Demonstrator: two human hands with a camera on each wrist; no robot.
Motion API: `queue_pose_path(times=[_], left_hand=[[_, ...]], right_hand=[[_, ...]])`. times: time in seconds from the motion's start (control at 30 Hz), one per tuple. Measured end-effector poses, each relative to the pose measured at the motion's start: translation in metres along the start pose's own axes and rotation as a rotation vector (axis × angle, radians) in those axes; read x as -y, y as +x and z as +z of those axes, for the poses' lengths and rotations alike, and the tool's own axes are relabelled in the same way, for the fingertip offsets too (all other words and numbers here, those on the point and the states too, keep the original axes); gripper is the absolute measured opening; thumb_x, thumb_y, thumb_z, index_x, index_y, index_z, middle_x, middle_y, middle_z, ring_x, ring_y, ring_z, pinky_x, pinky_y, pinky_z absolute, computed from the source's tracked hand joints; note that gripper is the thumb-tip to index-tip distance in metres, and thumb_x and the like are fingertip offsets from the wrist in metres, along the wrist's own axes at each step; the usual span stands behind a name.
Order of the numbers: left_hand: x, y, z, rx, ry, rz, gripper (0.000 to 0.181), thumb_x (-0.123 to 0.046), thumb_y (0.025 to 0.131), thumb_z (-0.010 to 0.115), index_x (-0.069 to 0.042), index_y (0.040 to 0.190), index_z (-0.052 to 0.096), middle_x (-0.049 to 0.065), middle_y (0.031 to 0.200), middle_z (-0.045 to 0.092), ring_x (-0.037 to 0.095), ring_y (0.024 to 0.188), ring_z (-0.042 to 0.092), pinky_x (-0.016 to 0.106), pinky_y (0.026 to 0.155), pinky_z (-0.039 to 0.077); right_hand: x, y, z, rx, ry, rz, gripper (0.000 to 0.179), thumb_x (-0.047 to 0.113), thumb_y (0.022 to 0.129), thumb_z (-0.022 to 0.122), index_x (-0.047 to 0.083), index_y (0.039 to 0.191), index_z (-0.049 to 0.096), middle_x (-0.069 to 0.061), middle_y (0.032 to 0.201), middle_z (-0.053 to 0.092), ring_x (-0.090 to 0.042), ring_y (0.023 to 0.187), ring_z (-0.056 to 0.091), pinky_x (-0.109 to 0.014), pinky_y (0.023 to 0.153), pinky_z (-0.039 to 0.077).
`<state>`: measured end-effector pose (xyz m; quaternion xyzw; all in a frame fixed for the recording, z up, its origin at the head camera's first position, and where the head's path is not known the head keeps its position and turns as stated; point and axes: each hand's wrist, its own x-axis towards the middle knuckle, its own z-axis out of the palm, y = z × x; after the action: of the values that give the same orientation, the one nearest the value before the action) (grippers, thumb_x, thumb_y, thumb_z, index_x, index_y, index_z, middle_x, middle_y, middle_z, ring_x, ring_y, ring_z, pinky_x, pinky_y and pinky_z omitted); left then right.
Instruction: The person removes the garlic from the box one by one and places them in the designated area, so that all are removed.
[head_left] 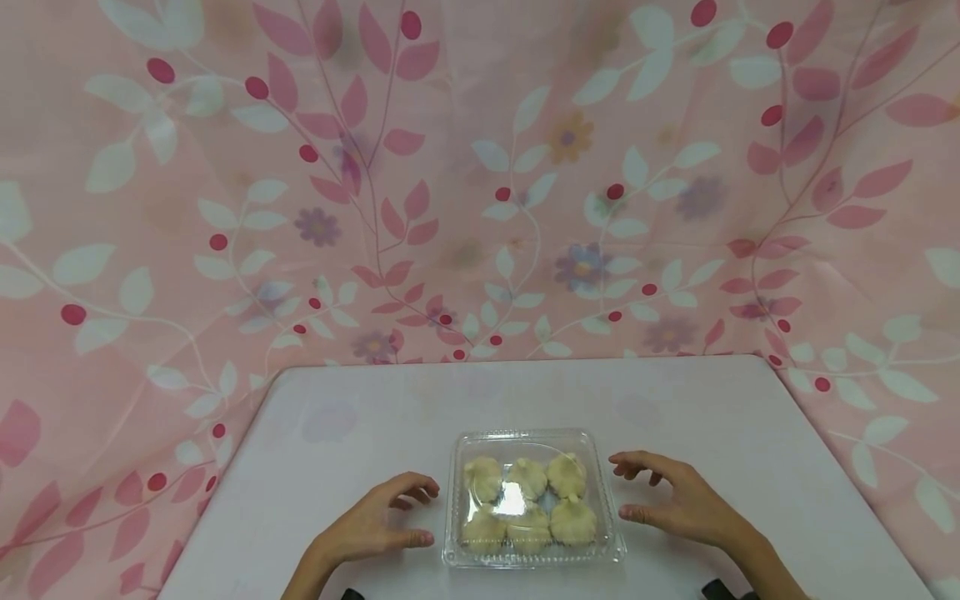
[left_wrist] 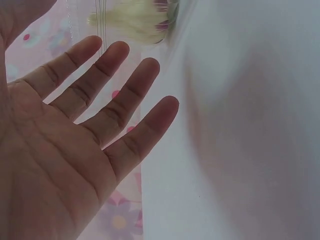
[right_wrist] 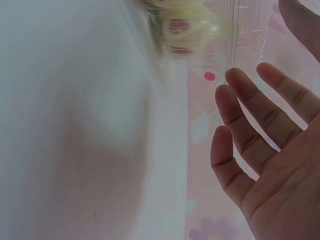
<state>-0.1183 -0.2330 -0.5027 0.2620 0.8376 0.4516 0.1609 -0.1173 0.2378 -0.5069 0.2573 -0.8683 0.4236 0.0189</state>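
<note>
A clear plastic clamshell box [head_left: 532,558] lies on the white table with its lid down. Inside, several pale yellow rounded pieces [head_left: 568,521] with ridged sides and small pointed tops sit in two rows. To the left of the box is my left hand [head_left: 378,518], its fingers loosely bent and thumb apart, palm facing the box. My right hand [head_left: 678,504] mirrors it on the right side, fingertips short of the rim. Both wrist views show spread, bare fingers and the box wall beyond, with purple-red patches low on the pale pieces [left_wrist: 135,22] [right_wrist: 187,30].
The white table [head_left: 360,408] has rounded back corners. A pink cloth [head_left: 465,167] printed with leaves, berries and flowers hangs behind it and along both sides. Dark bands [head_left: 720,590] show near the wrists at the bottom edge of the head view.
</note>
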Motion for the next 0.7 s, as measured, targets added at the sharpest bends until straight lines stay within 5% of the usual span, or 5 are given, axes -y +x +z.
queue_pose_path(times=[0.7], left_hand=[[-0.0036,-0.0009,0.0048,0.091,-0.125,0.022,0.051,-0.021,0.078,0.085,-0.011,0.12,0.058,0.008,0.114,0.064,0.026,0.104,0.062,0.039,0.089,0.051]], right_hand=[[-0.0032,-0.0066,0.0024,0.148,0.103,0.03,0.058,0.038,0.076,0.085,0.019,0.124,0.059,0.01,0.106,0.066,-0.017,0.096,0.062,-0.033,0.072,0.048]])
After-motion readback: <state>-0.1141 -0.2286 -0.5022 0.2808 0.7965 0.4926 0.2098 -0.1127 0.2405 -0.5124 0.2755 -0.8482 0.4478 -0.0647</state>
